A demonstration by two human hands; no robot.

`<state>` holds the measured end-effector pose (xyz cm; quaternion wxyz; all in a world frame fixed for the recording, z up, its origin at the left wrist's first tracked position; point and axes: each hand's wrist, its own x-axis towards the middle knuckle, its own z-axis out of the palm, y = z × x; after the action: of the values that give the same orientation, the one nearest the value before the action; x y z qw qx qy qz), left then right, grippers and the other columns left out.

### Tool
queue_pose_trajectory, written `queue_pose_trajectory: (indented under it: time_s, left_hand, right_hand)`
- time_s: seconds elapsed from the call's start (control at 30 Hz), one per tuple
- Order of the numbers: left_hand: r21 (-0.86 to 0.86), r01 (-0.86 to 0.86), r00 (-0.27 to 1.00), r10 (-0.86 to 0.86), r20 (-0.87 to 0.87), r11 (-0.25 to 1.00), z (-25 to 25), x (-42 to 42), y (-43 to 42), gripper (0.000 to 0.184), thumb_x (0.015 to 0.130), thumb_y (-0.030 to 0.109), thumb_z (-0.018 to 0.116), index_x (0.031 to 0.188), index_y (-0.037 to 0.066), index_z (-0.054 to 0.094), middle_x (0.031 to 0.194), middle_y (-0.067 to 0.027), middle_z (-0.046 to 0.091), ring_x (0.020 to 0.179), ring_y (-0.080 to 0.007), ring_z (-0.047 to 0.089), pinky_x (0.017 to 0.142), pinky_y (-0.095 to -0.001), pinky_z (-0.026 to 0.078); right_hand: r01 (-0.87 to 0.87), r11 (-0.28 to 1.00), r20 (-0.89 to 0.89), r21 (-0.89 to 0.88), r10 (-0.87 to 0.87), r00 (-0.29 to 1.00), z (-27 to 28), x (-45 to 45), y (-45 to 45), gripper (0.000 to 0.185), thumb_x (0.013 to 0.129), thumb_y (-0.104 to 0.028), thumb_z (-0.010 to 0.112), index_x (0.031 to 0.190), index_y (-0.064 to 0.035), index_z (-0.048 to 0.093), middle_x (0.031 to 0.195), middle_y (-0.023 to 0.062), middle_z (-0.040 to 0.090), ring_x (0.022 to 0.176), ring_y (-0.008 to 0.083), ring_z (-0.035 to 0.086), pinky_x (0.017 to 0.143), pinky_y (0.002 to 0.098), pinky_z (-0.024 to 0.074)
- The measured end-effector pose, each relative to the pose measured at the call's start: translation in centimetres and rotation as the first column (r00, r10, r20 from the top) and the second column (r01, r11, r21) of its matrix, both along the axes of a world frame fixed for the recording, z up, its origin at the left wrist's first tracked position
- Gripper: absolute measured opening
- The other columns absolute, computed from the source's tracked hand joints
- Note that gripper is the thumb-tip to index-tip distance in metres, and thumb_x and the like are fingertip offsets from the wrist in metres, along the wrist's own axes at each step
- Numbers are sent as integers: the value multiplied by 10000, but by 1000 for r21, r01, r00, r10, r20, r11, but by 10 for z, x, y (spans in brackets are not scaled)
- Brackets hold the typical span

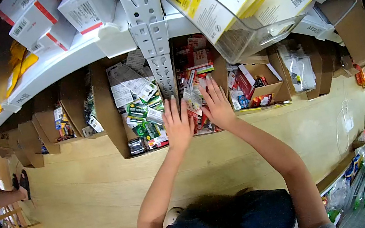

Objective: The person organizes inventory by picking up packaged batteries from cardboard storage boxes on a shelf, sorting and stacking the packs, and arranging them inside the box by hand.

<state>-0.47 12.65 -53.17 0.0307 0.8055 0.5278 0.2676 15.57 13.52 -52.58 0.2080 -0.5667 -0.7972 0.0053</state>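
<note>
My left hand (178, 123) reaches forward with its fingers stretched out, at the foot of the perforated metal post (145, 18) and over the edge between two cardboard boxes. To its left lies a box full of green-and-black battery packs (149, 129), some turned with their white printed backs up. My right hand (218, 108) is flat with fingers spread, over the box of red carded battery packs (192, 71) behind the post. Neither hand visibly grips anything. Whether the fingertips touch the packs is hard to tell.
An overhanging white shelf (59, 71) carries white boxes (39, 22) and a clear bin (252, 39) of yellow-and-white packages. An open carton (262, 83) sits right of my hands. Another person's foot (22, 186) shows at left on the wooden floor (84, 193). Bagged goods (363, 185) line the right.
</note>
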Motion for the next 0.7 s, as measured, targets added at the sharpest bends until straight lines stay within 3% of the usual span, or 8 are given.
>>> queue_pose_trajectory:
  time_s: [0.17,0.23,0.33,0.43,0.57,0.63,0.7]
  left_hand:
    - [6,-31,999,31,-30,999,20,6,6,624,723,221,548,1251,56,258,1304,-198,172,1205,-387,138,893,-548,216]
    - [124,-47,998,52,-38,991,49,3,12,623,721,219,551,1248,57,262,1303,-196,180,1201,-386,153,890,-546,216]
    - [331,1,999,-17,45,944,86,-1,18,596,707,196,565,1225,57,307,1278,-191,244,1180,-375,217,875,-510,246]
    - [407,-16,998,-7,56,913,95,0,15,607,704,219,549,1240,81,300,1289,-172,244,1180,-357,236,870,-506,254]
    - [388,-29,995,-11,99,921,101,-5,1,566,712,169,556,1213,49,323,1256,-184,290,1164,-356,262,888,-456,246]
    - [352,-22,999,4,50,936,86,-8,2,555,715,162,549,1208,44,323,1259,-176,283,1160,-351,264,897,-457,240]
    - [175,-38,999,33,29,984,59,-10,4,539,717,155,542,1198,38,327,1258,-172,275,1154,-356,260,903,-463,242]
  right_hand:
    - [22,998,96,52,-27,995,20,5,9,673,744,-238,528,1284,-69,163,1305,214,138,1209,351,146,943,486,187]
    - [86,988,-34,127,-82,996,53,-6,10,675,742,-246,533,1278,-49,172,1301,223,146,1206,357,152,941,481,185]
    - [36,965,-187,261,14,982,83,-15,7,659,734,-237,546,1263,-33,211,1295,233,160,1203,371,154,932,467,198]
    - [65,967,-221,247,-9,975,96,-23,-5,657,732,-233,548,1261,-30,216,1298,231,156,1200,374,160,934,464,196]
    - [30,974,-264,225,32,964,97,-25,-13,654,735,-232,543,1263,-35,212,1294,231,172,1199,372,168,936,466,196]
    - [39,981,-257,189,11,966,86,-22,-13,636,731,-164,547,1252,-16,215,1296,214,182,1207,356,161,960,420,178]
    - [74,992,-194,100,-53,980,50,-9,-9,623,738,-172,544,1248,-16,222,1287,211,198,1200,353,177,957,419,188]
